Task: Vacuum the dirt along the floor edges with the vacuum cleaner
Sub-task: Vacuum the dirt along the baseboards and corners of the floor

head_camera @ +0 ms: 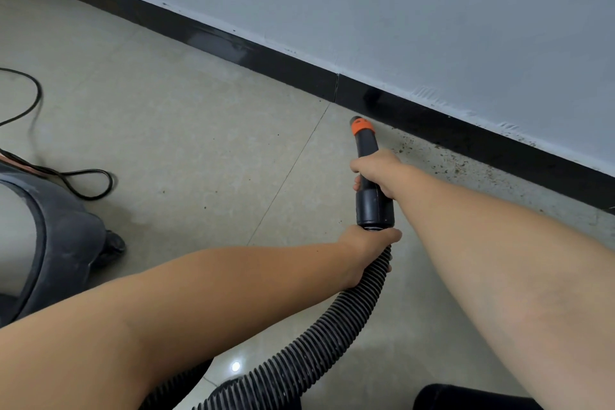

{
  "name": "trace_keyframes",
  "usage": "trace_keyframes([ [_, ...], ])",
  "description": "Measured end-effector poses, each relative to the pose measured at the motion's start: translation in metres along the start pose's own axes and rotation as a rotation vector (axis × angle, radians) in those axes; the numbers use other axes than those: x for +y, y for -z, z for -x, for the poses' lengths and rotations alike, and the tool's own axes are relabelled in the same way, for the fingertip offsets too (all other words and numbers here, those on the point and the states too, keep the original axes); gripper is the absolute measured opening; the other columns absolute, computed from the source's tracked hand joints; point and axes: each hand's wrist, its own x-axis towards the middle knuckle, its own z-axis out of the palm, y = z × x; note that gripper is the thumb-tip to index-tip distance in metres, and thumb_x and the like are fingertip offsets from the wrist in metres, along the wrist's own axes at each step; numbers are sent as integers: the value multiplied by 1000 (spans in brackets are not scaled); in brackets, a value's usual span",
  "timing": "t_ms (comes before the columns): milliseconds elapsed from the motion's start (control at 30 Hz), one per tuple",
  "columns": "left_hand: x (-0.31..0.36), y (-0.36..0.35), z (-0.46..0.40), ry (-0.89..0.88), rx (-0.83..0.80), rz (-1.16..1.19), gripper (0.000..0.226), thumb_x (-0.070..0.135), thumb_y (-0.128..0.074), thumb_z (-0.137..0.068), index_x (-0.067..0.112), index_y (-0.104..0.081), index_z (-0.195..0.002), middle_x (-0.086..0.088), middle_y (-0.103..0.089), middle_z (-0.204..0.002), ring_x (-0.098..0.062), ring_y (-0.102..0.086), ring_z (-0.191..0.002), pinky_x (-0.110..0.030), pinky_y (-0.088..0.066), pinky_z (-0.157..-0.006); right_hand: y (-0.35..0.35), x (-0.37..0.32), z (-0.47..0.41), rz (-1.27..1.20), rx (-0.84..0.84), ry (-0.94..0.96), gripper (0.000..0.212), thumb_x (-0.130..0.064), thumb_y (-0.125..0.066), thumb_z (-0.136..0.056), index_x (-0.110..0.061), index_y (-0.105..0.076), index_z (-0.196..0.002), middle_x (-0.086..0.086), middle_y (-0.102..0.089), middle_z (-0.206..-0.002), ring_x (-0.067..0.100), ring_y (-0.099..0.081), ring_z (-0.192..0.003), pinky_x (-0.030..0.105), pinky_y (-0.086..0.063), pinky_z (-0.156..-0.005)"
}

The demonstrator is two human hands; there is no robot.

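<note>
Black ribbed hose (336, 329), orange-collared black nozzle (365, 143), beige speckled floor (199, 143), black skirting (293, 66), pale grey wall (432, 10).

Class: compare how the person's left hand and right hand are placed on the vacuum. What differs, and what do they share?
The right hand grips the rigid black nozzle tube; the left hand holds the ribbed hose just behind it. The right hand sits nearer the orange tip and baseboard; the left sits farther back. Both are curled round the vacuum's line.
</note>
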Motion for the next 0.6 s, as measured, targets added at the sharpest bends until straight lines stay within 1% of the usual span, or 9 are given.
trace_keyframes([
  [67,0,-5,1,3,-11,-6,28,20,-69,-86,7,-56,-107,-7,-57,-74,-18,-55,-53,-23,-47,-47,5,2,0,8,7,-10,28,-5,-58,-79,-3,-51,-106,4,-59,-42,17,-61,-40,30,-55,-55],
  [133,0,-8,2,1,-18,-1,27,20,-68,-86,7,-55,-106,-8,-56,-74,-18,-55,-53,-22,-47,-44,7,2,1,10,7,-14,27,-5,-58,-79,-4,-50,-105,4,-58,-40,17,-60,-38,30,-54,-54],
  [200,0,-8,2,-6,-23,2,25,19,-68,-87,7,-53,-104,-8,-55,-72,-18,-54,-52,-21,-46,-42,7,2,2,8,13,-10,28,-5,-58,-79,-4,-49,-105,5,-59,-44,17,-60,-38,32,-56,-57],
  [300,-3,-6,3,-6,-23,-11,25,18,-68,-87,6,-54,-104,-7,-55,-71,-18,-54,-52,-22,-48,-44,7,5,2,-11,29,-12,28,-5,-58,-80,-5,-49,-107,7,-61,-51,18,-61,-42,32,-56,-59],
  [367,-4,-6,4,-2,-27,-38,27,19,-68,-86,6,-55,-106,-7,-56,-71,-18,-55,-53,-23,-48,-47,11,10,3,-24,53,-21,28,-6,-58,-80,-5,-49,-107,6,-62,-50,18,-63,-46,33,-56,-62],
  [467,-2,-10,5,-6,-50,-93,23,19,-68,-87,8,-55,-102,-7,-56,-72,-17,-55,-54,-23,-48,-48,23,18,5,-65,99,-47,30,-6,-58,-81,-5,-47,-109,7,-63,-53,20,-65,-53,34,-57,-65],
  [600,0,-23,7,-2,-83,-141,24,20,-67,-88,7,-54,-103,-6,-55,-71,-16,-54,-53,-17,-46,-41,42,27,6,-95,130,-92,28,-5,-58,-82,-4,-47,-108,10,-64,-63,19,-63,-50,29,-51,-54],
])
